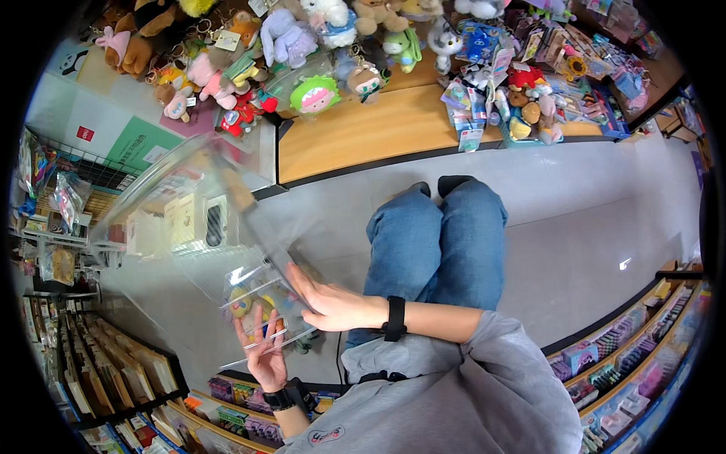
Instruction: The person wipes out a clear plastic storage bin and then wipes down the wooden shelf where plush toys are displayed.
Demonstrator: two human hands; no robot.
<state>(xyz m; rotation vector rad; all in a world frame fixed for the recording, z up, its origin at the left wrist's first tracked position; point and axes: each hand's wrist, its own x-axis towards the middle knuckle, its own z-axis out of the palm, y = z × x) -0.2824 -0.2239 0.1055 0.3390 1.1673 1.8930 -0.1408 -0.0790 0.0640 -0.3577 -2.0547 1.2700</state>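
A large transparent plastic box (266,238) is held tilted between my two hands, left of my knees. My right hand (334,301) presses its palm and straight fingers against the near side wall. Lower down, my left hand (264,352) supports the box's near end with its fingers spread; they show through or against the clear plastic. A small yellow figure (241,303) appears through the box near those fingers; whether it lies inside or beyond cannot be told. Cream-coloured packs (184,218) also show through the upper part, and reflections blur their position.
Plush keychains (289,37) crowd the counter (363,136) ahead, with packaged stationery (471,102) farther right. Bookshelves (113,357) stand at lower left, and low display racks (641,352) curve behind me. My jeans-covered legs (437,244) are over the grey tiled floor (578,227).
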